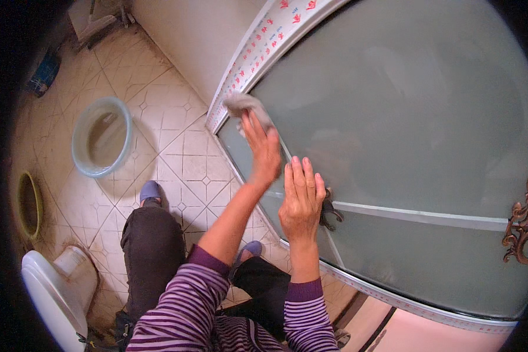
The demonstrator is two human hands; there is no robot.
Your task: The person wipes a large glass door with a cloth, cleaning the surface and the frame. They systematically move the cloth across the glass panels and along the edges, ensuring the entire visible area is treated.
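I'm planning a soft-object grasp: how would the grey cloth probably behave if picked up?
The grey cloth would likely flop, since it bunches at the fingers of the left hand. It looks little more than a handful, so it should probably feel light, though dampness can't be judged.

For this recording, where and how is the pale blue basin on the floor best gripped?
Probably lift the pale blue basin by its rim, at two opposite points, coming down from above. It stands upright on the tiled floor, its round mouth facing up, and holds what looks like murky water, so a level two-sided grip seems safer than pulling one edge.
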